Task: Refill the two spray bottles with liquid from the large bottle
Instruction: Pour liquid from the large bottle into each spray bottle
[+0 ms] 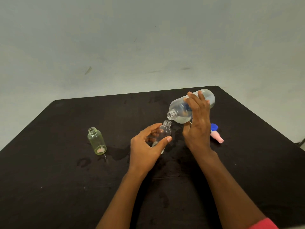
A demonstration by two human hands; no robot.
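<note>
1. Mid-pour on the first refill, by the look of it. Gripping the large bottle [181,109] with the right hand [198,123], fingers wrapped round its body. Tipped nearly flat, open mouth just above the neck of the clear spray bottle [165,131].
2. Steadying that clear spray bottle with the left hand [145,146], thumb in front and fingers curled behind. Standing upright on the black table [66,187], near the middle. Only a little liquid low down in it, so nowhere near full at a guess.
3. Yellowish spray bottle [96,141] standing open and untouched, well off to the left. Looks empty or close to it, with a pinkish patch at the base, no telling what. Still to be filled.
4. Also left to do: putting the tops back on. Pink spray head [217,138] and blue cap [214,126] lying on the table just behind the right hand. Only one spray head in sight.
5. Wet patches [118,152] on the table between the two small bottles, so probably worth pouring slowly.
6. Brands and labels: nothing readable. No label on either small bottle. Faint mark near the large bottle's base, too small to make out.
</note>
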